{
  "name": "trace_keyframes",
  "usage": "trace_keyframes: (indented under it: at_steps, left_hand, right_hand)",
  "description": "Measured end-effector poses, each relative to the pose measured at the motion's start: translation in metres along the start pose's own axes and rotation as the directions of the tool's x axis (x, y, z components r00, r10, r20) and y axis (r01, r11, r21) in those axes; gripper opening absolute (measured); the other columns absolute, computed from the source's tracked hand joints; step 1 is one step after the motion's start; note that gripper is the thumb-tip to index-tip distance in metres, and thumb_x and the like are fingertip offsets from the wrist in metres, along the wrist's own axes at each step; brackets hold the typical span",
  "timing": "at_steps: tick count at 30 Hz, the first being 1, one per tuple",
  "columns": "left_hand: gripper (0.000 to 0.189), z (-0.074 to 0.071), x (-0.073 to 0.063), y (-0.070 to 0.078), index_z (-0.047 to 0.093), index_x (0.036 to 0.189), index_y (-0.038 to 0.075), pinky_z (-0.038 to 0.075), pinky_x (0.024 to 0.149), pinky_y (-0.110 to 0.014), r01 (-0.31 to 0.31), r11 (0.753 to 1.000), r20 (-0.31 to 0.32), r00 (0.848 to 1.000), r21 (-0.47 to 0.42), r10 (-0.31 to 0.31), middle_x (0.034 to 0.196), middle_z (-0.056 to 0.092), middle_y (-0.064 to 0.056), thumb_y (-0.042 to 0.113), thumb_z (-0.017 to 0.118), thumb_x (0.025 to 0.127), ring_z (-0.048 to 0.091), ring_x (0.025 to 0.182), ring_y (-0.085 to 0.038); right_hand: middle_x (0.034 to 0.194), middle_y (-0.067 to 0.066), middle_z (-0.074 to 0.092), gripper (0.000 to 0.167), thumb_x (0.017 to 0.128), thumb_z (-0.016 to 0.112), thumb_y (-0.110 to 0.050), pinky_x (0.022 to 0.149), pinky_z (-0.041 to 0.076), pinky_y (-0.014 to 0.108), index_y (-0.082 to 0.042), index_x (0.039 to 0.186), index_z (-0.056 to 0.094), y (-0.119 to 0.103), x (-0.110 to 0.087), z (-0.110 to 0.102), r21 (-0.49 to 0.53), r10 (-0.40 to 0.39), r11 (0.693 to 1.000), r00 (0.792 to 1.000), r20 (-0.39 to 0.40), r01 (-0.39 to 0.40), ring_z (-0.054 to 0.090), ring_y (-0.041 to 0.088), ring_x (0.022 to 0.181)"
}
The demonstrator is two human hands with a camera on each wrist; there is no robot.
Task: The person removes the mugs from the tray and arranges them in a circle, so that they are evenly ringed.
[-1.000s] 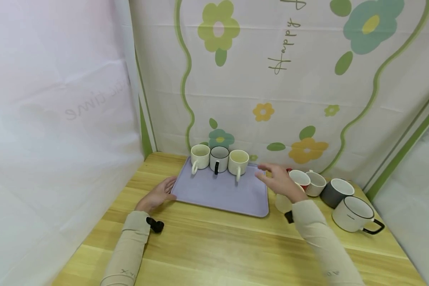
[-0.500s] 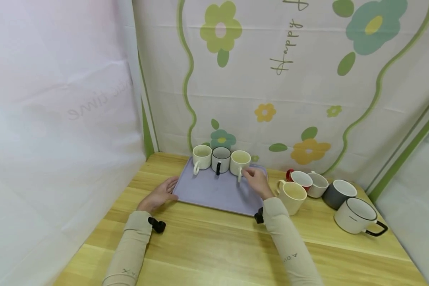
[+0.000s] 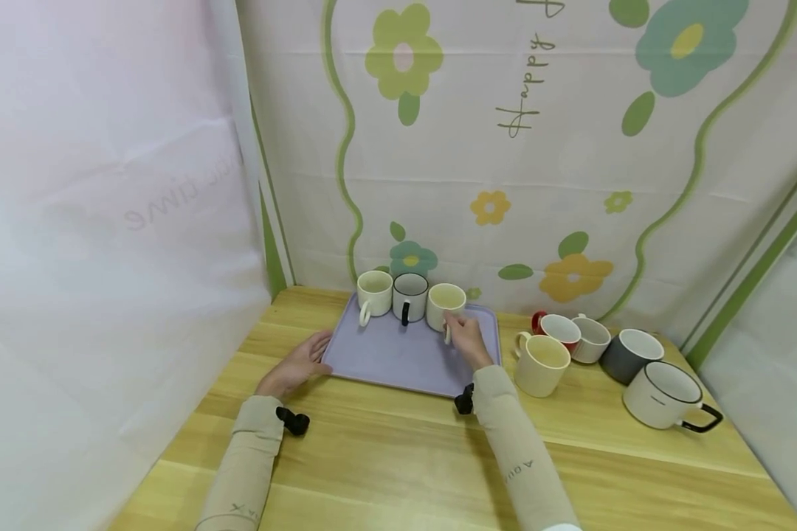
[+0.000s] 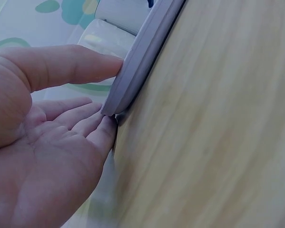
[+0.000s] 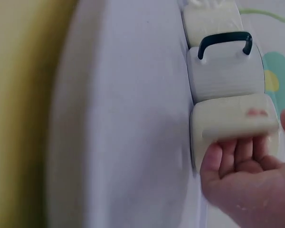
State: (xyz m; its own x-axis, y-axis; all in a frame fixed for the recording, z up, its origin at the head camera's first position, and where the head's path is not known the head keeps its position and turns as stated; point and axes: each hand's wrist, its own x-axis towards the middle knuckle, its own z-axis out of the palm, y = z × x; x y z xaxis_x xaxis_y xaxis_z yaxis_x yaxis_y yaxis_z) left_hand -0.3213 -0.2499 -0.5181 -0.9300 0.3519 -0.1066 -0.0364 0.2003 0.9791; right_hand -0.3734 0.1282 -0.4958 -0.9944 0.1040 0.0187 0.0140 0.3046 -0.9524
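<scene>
A lavender tray (image 3: 398, 358) lies on the wooden table with three mugs in a row along its far side. The left one is a cream mug (image 3: 375, 293), the middle one a white mug (image 3: 409, 296) with black rim and handle. My right hand (image 3: 468, 341) is at the handle of the right-hand cream mug (image 3: 446, 306); in the right wrist view its fingers hook round this handle (image 5: 237, 129), thumb apart. At the tray's near left corner, my left hand (image 3: 297, 363) touches the rim with thumb and nearly straight fingers, as the left wrist view shows.
Right of the tray stand a pale yellow mug (image 3: 542, 366), a red mug (image 3: 561, 330) with white inside, a white mug (image 3: 590, 339), a dark grey mug (image 3: 632, 356) and a big white mug (image 3: 663, 396) with black handle. Printed curtains (image 3: 438, 162) enclose the table's back and sides.
My right hand has moved left from the tray's right side to the right-hand cream mug's handle, uncovering the pale yellow mug. My left hand stays at the tray corner.
</scene>
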Motion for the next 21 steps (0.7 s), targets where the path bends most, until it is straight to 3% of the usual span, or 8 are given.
trace_keyframes:
  at_steps: [4,8,12,16,21]
  left_hand:
    - [0.091,0.000,-0.002,0.000,0.006,0.169,-0.001,0.011,0.136,-0.053,-0.001,1.000,0.000,1.000,-0.001,0.001,0.178,0.004,-0.022,-0.013,0.060,0.097,0.005,0.165,-0.042]
    - [0.091,-0.001,-0.004,0.000,0.005,0.169,-0.001,0.010,0.136,-0.053,-0.003,1.000,-0.008,1.000,-0.002,0.003,0.178,0.004,-0.023,-0.013,0.060,0.097,0.004,0.165,-0.042]
    - [0.091,-0.002,-0.004,-0.001,0.005,0.168,-0.002,0.010,0.136,-0.053,-0.007,1.000,-0.012,1.000,0.000,0.007,0.178,0.003,-0.023,-0.014,0.060,0.097,0.003,0.165,-0.042]
    - [0.091,-0.002,-0.002,-0.001,0.004,0.168,-0.003,0.010,0.136,-0.053,-0.015,1.000,-0.002,1.000,0.003,0.015,0.178,0.003,-0.024,-0.013,0.061,0.097,0.003,0.165,-0.042]
    - [0.092,-0.002,-0.001,-0.001,0.005,0.168,-0.003,0.010,0.136,-0.053,-0.016,1.000,0.001,1.000,0.003,0.016,0.178,0.003,-0.023,-0.013,0.061,0.097,0.003,0.165,-0.042]
  right_hand:
    - [0.065,0.005,0.055,0.056,0.112,0.047,-0.043,0.062,0.040,0.027,-0.002,0.075,0.059,-0.005,-0.012,-0.006,-0.009,0.044,0.999,0.999,0.026,-0.043,0.046,0.015,0.063]
    - [0.062,-0.001,0.044,0.049,0.112,0.046,-0.034,0.060,0.034,0.026,-0.007,0.071,0.050,-0.017,-0.026,-0.015,0.062,0.053,0.996,0.996,0.070,-0.057,0.039,0.014,0.061]
    - [0.059,-0.003,0.036,0.045,0.110,0.047,-0.023,0.058,0.032,0.024,-0.009,0.068,0.042,-0.025,-0.043,-0.026,0.129,0.047,0.989,0.986,0.161,-0.068,0.035,0.014,0.060]
    - [0.061,-0.004,0.034,0.046,0.111,0.045,-0.022,0.060,0.031,0.024,-0.012,0.067,0.038,-0.024,-0.065,-0.044,0.081,0.060,0.993,0.958,0.279,-0.086,0.034,0.012,0.060]
    - [0.070,-0.004,0.037,0.039,0.113,0.042,-0.022,0.064,0.033,0.022,-0.014,0.075,0.042,-0.021,-0.097,-0.080,0.068,0.047,0.994,0.897,0.440,-0.086,0.036,0.009,0.066]
